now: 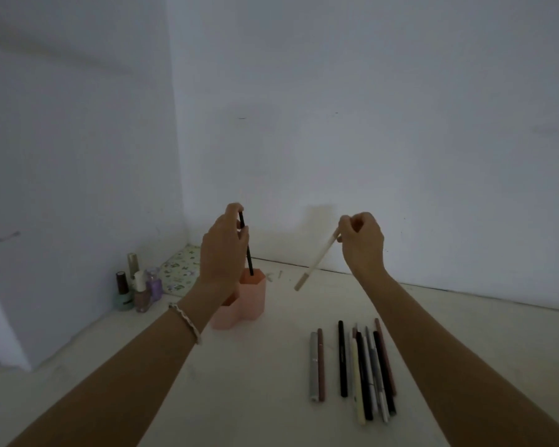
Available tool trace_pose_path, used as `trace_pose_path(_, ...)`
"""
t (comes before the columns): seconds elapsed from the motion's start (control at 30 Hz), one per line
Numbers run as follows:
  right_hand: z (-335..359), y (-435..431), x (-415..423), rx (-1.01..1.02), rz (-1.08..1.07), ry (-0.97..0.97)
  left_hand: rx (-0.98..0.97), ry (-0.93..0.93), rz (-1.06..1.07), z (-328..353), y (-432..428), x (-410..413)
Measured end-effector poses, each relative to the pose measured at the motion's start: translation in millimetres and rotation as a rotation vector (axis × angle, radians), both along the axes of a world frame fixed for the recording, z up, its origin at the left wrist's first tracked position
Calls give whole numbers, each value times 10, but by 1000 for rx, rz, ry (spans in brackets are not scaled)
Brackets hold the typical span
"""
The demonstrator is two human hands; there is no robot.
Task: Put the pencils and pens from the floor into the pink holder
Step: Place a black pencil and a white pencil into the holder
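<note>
The pink holder [254, 296] stands on the pale floor, partly hidden behind my left wrist. My left hand [223, 250] pinches the top of a black pencil [248, 256] whose lower end is inside the holder's rear opening. To the right of the holder, my right hand [362, 241] is raised and grips a white pen [317, 262] by its upper end. The pen slants down to the left in the air, apart from the holder. Several pens and pencils [359, 369] lie side by side on the floor at the lower right.
Several nail polish and small bottles [136, 287] stand at the left by the wall. A flower-patterned flat item [179, 269] lies in the corner behind them. White walls close off the back and the left. Two small white bits [273, 276] lie behind the holder.
</note>
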State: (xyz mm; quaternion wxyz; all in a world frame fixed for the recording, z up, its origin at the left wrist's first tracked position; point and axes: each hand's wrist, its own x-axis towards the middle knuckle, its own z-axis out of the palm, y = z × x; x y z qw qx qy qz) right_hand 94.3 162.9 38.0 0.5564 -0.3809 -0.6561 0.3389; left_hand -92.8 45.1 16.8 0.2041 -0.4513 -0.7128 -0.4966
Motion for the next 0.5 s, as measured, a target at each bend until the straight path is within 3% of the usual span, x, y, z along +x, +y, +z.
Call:
trace_pose_path(0.17, -10, -203, -164, 5, 76, 174, -178, 445, 272, -266, -8, -29)
trace_pose_path(0.33, -72, -337, -439, -1, 112, 307, -15, 327, 286, -149, -109, -51)
trace_pose_path(0.5, -303, -430, -737, -33, 194, 194, 88, 230, 117, -43, -201, 39)
